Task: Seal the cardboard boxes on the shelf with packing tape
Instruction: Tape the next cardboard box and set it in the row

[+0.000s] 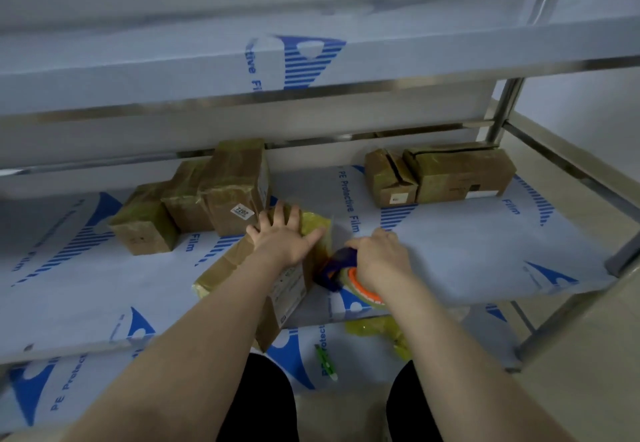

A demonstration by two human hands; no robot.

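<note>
The person is getting down in front of the shelf (467, 251) and working on the cardboard box (235, 268) that's sitting at the front middle. It's lying at an angle, with its near corner poking out past the shelf's front edge.

The left hand (282, 235) is lying flat on the far end of the box, fingers straight and spread. It's pressing down on the yellowish tape (313, 221) there, not gripping anything. The right hand (379, 254) is curling its fingers round the blue handle of the tape dispenser (337, 270), just beside the box on its right side, with the orange roll showing under the wrist.

Here's what I'm thinking could go sideways:
- That overhanging corner is asking for trouble. A hard tug on the dispenser could swing or tip the box off the edge, since only a flat palm is pinning it.
- The strip looks loose and crinkly near the thumb, so pulling at an angle is probably going to leave wrinkles, or the tape sticking to itself.
- If the palm is lifting before the cut, the end might peel right back up.

The back-right boxes (450, 171) are looking like they're gaping on top, so there's more to do
</note>
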